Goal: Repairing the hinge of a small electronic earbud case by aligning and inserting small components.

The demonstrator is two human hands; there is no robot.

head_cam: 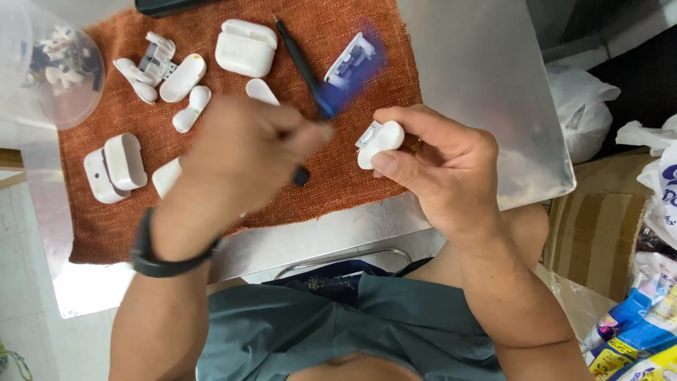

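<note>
While the right hand (441, 166) is pinching a small white plastic earbud case part (379, 143) between thumb and fingers, closed firmly around it just above the rust-coloured woven cloth (338, 183), the left hand (243, 159) is curling shut around a thin dark tool (302, 176), blurred by motion. The part is looking smooth and rounded, with a grey inner edge. Other glossy white case shells (245, 47) are lying on the coarse cloth over a dull metal table (486, 77).
</note>
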